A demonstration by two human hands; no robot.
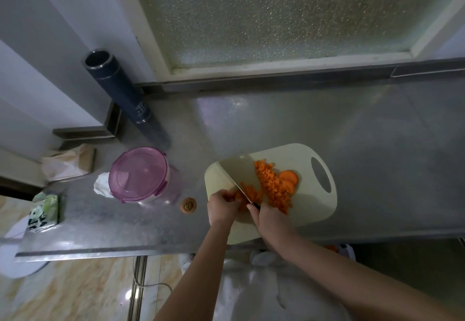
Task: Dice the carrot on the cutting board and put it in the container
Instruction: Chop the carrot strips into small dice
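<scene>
Carrot [247, 193] under left hand [222, 207], right hand [270, 220] gripping knife [239, 174]

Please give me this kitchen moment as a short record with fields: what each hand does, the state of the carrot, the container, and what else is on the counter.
left hand: holds uncut carrot pieces on the cutting board
right hand: grips the knife, blade on the carrot
diced carrot: pile on the board, right of the blade
carrot slices: not yet diced
container: left of the board, purple lid on
carrot end: on the counter, between container and board
dark cylinder: at the back
</scene>
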